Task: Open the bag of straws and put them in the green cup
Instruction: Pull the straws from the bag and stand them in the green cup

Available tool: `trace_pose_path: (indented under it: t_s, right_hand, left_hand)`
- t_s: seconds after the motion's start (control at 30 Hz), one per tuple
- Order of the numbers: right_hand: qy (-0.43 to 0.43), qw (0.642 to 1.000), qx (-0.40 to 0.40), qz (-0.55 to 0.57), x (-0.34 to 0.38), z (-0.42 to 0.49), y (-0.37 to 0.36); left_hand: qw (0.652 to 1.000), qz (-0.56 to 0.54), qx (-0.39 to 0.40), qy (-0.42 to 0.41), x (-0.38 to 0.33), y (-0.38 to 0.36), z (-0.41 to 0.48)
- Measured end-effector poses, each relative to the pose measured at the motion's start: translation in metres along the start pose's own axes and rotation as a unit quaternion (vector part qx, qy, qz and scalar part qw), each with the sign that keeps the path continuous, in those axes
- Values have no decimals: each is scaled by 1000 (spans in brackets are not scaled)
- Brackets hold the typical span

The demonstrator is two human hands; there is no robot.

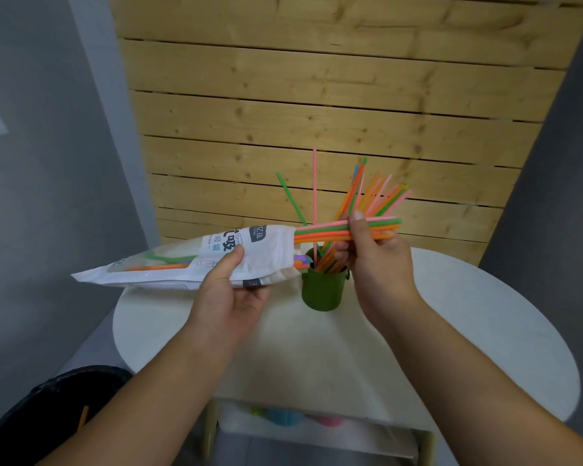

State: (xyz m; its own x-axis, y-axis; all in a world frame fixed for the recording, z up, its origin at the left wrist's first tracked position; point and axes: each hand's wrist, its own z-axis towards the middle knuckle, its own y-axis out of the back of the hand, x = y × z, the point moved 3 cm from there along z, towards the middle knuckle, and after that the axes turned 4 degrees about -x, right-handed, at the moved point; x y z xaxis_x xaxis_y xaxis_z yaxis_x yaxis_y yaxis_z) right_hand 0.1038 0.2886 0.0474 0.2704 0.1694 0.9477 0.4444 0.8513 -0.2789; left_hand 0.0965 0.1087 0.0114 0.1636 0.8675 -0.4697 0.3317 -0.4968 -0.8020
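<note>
Sitting under it all, table (451, 331): round and white, with the cup on it.
Bag (182, 264): open, lying sideways in the air, more straws inside.
Left hand (229, 297): closed around the bag.
Right hand (377, 264): pinching a bunch of straws (330, 232) half out of the bag.
Green cup (322, 290): already crowded with straws.
Danger: pushing the new bunch in could tip the cup or spill straws.

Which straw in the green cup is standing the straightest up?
The lone pink straw in the green cup: it rises almost vertically, while the single green straw leans left and the rest fan out to the right.
</note>
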Motion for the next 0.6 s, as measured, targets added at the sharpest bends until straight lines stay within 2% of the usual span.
trace_pose_path:
  t_s: [0.3,0.6]
  right_hand:
    - [-18,998,-22,51,21,25,31]
    - [-25,997,-71,26,34,38,65]
  left_hand:
    - [1000,-15,-19,-18,-13,11,21]
    - [999,-19,-32,-28,-13,20,35]
